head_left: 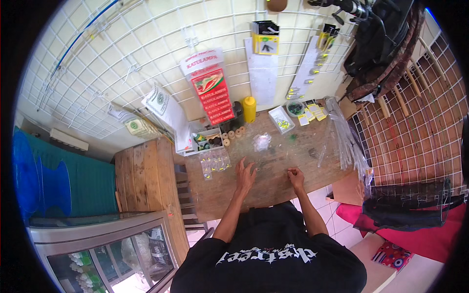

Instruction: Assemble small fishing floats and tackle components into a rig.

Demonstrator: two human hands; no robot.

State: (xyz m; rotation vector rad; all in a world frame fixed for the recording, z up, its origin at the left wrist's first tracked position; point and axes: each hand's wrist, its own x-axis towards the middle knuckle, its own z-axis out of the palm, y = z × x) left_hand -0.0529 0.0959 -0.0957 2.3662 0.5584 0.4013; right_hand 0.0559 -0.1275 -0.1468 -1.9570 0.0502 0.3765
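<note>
My left hand [245, 175] is over the wooden table [273, 190] with its fingers apart, and nothing shows in it. To its right, my right hand [295, 177] is closed, thumb and fingers drawn together. Whatever it may hold is too small to make out. Just beyond the hands lies a small clear plastic bag [262, 142] with pale contents. Left of my left hand are several small clear packets with yellow marks [213, 162], laid side by side.
Along the back stand a white tray of small items [207, 141], wooden spools [233, 135], a yellow bottle [249, 109], a white box [282, 120] and a round tub [294, 108]. Long clear plastic sleeves [340, 132] lie at the right. Wire grids with hanging packets rise behind.
</note>
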